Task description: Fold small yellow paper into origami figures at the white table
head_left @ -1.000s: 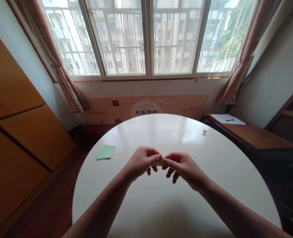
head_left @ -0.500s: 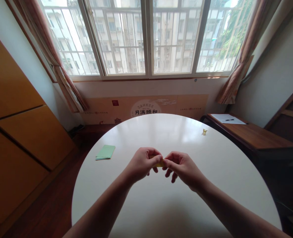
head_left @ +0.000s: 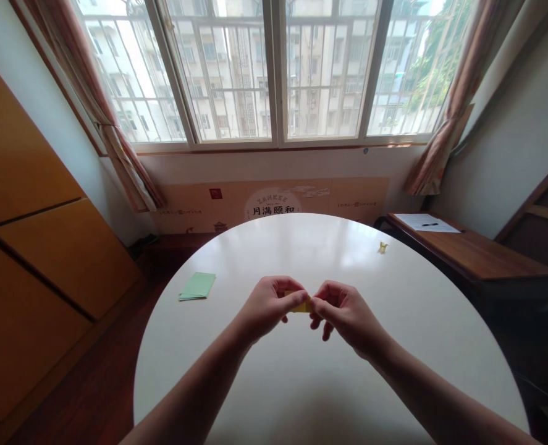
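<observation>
Yellow paper, folded small, is between our hands, over the middle of the round white table. Our left hand is nearly closed, its thumb pressing on the paper. Our right hand pinches the paper's right end with thumb and finger, the other fingers loosely curled. Smooth tabletop spreads wide between our hands and the green sheets near the left edge, and the little yellow shape near the far right edge.
</observation>
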The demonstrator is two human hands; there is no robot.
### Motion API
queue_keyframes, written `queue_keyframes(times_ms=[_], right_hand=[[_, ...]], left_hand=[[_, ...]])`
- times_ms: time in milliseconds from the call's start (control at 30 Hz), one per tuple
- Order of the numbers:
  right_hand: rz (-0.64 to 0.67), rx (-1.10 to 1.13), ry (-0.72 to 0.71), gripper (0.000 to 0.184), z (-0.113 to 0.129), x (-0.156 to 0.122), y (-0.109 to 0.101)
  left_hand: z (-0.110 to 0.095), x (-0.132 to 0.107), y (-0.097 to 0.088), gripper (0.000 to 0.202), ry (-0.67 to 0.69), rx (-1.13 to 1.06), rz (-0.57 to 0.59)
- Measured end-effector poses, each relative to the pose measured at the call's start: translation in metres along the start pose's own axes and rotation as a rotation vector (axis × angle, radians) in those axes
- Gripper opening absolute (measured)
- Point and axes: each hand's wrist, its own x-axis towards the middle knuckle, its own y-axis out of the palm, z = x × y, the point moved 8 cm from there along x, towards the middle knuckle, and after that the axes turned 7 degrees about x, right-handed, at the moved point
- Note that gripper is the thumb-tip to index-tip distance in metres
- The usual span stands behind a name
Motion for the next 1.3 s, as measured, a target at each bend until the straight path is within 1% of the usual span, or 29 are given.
queue_keyframes(times_ms=[167,367,567,800,1300], right_hand=[[0.012,-0.020,-0.009,0.022,-0.0002,-0.0001,0.0023],[0.034,0.007,0.034,0.019,-0.0004,0.0010,0.0029],[0.058,0.024,0.078,0.020,-0.0022,-0.0006,0.0036],[0.084,-0.023,0.067,0.025,-0.0007,0.0000,0.0049],[0.131,-0.016,0.049,0.025,-0.0003,0.0016,0.0052]], left_hand=[[0.0020,0.0000,0.0003,0.022,-0.036,-0.002,0.003],[0.0030,-0.0007,-0.0007,0.018,-0.087,-0.076,0.038],[0.0050,-0.0013,0.0001,0.025,-0.130,-0.136,0.071],[0.0049,-0.0004,-0.0036,0.021,-0.122,-0.106,0.059],[0.0054,0.0005,-0.0061,0.018,-0.118,-0.079,0.042]])
